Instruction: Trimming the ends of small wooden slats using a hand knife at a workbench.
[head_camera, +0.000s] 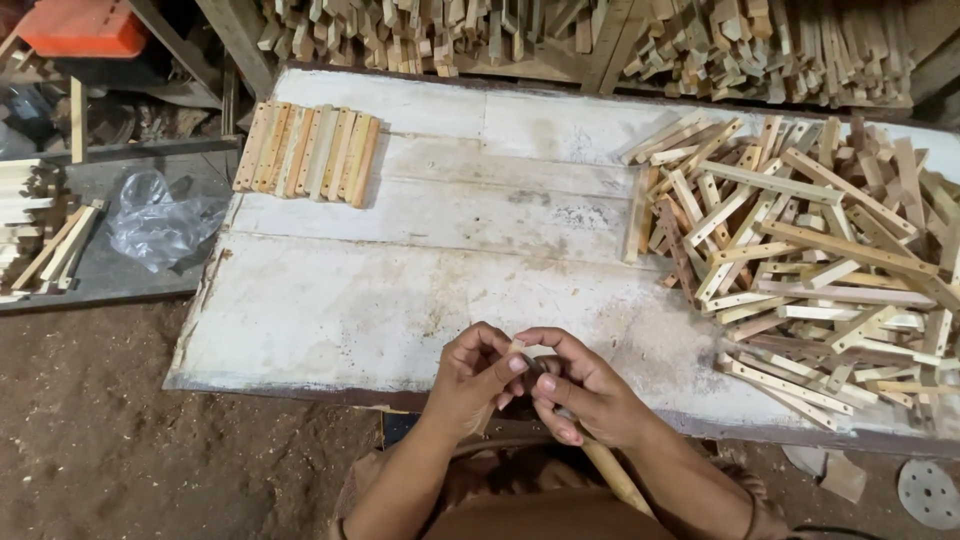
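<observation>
We've got both hands at the near table edge w/ fingers pinched on one small wooden strip (517, 347): left hand (470, 375) curled round its near end, right hand (580, 395) thumb and forefinger closed at its tip. A wooden tool handle (612, 475) sits under the right palm; can't tell the grip on it. Best we keep the strip steady, fingertips close. Right of the fingers lies the loose strip pile (810, 265); far left, the neat row of strips (308, 152) on the whitewashed table (400, 290).
</observation>
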